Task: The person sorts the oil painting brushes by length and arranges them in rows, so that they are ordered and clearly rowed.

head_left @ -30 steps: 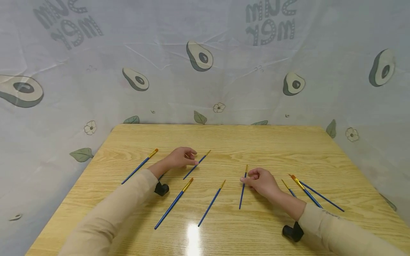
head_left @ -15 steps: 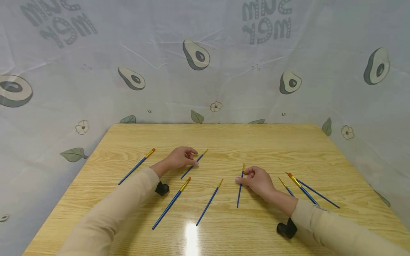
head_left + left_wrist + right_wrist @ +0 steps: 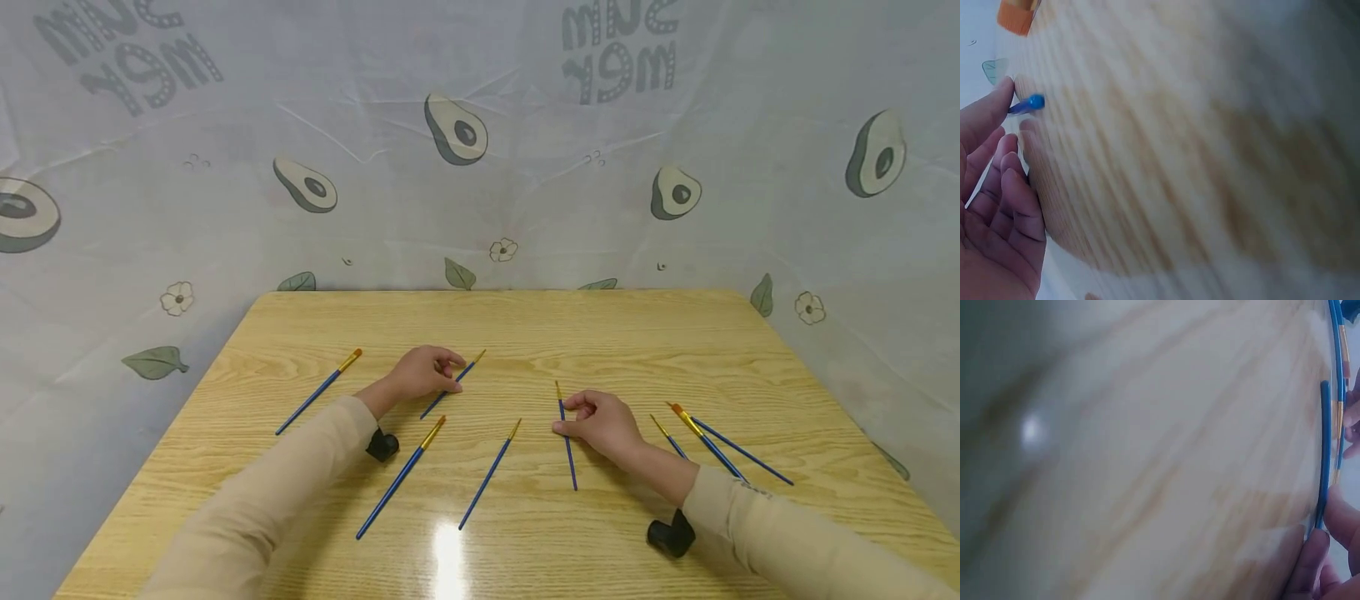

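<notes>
My left hand (image 3: 427, 372) is over the left part of the table. Its thumb and fingers pinch the middle of a thin blue paintbrush (image 3: 442, 396) with a gold ferrule. In the left wrist view, the blue handle end (image 3: 1036, 102) pokes out past the thumb tip. Right of centre, my right hand (image 3: 606, 427) pinches another thin paintbrush (image 3: 570, 458) near its ferrule, tip pointing away from me. The right wrist view shows that brush's handle (image 3: 1324, 444) running up from thumb and fingertip. Between the hands lie a thick paintbrush (image 3: 401, 479) and a thin one (image 3: 490, 475).
Another thick paintbrush (image 3: 318, 400) lies at the far left of the wooden table (image 3: 525, 325). By the right forearm, several paintbrushes (image 3: 708, 437) lie close together, some crossing. A patterned cloth (image 3: 555, 200) hangs behind the table.
The right hand's paintbrush has swung round, its bristle tip moving left and its handle end right. My left fingers have closed in slightly on their brush. The head view has shifted a little.
</notes>
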Action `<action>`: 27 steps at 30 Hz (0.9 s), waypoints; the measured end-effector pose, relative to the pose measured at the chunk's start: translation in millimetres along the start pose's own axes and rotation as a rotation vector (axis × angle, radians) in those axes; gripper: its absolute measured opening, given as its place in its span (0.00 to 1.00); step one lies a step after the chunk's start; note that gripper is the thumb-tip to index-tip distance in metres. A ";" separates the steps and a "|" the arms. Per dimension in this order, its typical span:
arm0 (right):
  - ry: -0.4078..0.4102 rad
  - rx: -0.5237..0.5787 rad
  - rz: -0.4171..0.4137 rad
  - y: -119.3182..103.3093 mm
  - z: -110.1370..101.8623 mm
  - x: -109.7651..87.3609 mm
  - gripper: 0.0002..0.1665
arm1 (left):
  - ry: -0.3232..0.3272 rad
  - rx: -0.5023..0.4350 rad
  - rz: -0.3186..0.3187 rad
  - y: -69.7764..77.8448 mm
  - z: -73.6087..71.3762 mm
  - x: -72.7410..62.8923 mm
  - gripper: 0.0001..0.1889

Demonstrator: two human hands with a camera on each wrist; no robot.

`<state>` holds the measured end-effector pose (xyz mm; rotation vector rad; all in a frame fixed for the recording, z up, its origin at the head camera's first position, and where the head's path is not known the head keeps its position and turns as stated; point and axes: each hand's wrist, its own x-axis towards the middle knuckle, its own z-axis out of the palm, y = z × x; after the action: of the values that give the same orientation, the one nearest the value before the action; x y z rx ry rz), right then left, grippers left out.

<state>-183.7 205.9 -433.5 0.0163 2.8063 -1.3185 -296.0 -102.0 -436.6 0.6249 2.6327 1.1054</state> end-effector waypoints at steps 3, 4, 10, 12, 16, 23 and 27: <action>-0.004 0.026 -0.005 -0.1 -0.8 -0.3 0.20 | 0.016 0.009 0.001 -0.8 -0.9 -0.9 0.20; -0.007 0.032 -0.006 -0.2 -1.1 -0.6 0.20 | 0.019 0.010 0.001 -0.9 -1.3 -1.3 0.19; -0.022 0.054 0.004 1.3 -1.9 -2.8 0.21 | 0.032 0.023 -0.006 -2.3 -2.5 -3.7 0.20; -0.025 0.057 0.001 2.4 -2.4 -3.1 0.21 | 0.034 0.020 -0.007 -3.6 -2.3 -3.9 0.20; -0.033 0.051 -0.005 5.2 -3.7 -2.8 0.21 | 0.041 0.012 -0.008 -6.5 -1.7 -4.3 0.19; -0.024 0.024 -0.010 6.3 -7.8 -2.7 0.21 | 0.061 0.008 0.018 -4.9 -1.4 -3.6 0.18; -0.029 0.025 -0.007 5.3 -10.0 -2.1 0.20 | 0.067 0.022 0.023 -4.8 -1.1 -2.3 0.16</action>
<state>-181.8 217.0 -431.1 -0.0119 2.7687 -1.3445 -295.8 -106.8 -439.3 0.6345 2.7041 1.1247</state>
